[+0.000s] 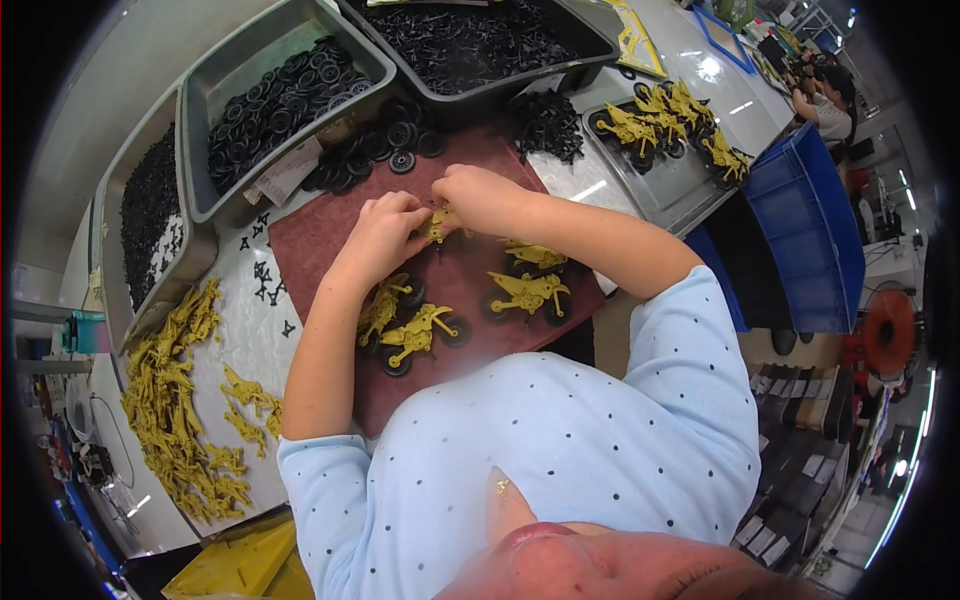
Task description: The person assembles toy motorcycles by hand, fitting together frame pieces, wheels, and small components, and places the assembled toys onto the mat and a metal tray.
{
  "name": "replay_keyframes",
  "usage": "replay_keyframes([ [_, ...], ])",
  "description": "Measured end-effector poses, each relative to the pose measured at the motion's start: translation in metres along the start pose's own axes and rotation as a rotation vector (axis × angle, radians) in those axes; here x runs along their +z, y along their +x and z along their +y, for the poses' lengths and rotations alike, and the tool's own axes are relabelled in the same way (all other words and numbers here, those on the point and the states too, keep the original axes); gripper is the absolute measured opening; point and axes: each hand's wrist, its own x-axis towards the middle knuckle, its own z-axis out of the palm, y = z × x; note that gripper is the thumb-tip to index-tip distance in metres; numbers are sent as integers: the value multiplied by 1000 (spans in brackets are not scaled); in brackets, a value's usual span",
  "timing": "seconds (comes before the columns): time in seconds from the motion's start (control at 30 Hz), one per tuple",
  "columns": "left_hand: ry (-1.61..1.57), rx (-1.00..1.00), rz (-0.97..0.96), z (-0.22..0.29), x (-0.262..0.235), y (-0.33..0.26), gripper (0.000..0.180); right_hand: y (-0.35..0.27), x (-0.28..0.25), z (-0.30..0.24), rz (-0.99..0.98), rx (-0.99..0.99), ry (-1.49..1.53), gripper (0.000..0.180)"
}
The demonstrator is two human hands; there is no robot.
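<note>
My left hand (383,235) and my right hand (487,200) meet over a dark red cloth (330,235). Between their fingertips is a yellow plastic toy motorcycle body (437,226), pinched from both sides and partly covered by the fingers. Whether a small part is also in my right fingers cannot be seen. Closer to me on the cloth stand several yellow toy motorcycles with black wheels, one at the left (416,335) and another at the right (528,291). Loose black wheels (402,161) lie just beyond my hands.
A grey bin (240,60) of black wheels stands at the back, beside another bin (600,45) of small black parts. At left are a third bin (200,243) and heaped yellow bodies (170,400). A tray (640,205) with finished-looking motorcycles and a blue crate (805,230) are at right.
</note>
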Motion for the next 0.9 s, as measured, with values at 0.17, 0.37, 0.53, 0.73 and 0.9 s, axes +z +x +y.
replay_keyframes([
  [0.17, -9, -5, 13, -2, -2, -2, 38, -2, -1, -2, 10, 10, -28, 34],
  [0.37, -1, 10, 41, -3, -4, -1, 37, 2, -5, -2, 32, 36, 64, 31],
  [0.53, -1, 19, 42, -3, 4, 0, 38, 1, 5, 5, 107, -92, 21, 33],
  [0.73, 18, 27, 63, -5, 4, -1, 37, -2, 7, 3, 86, -33, 23, 37],
  [0.9, 25, 11, 55, -4, 4, -1, 37, -2, 4, -2, 65, 1, -42, 42],
])
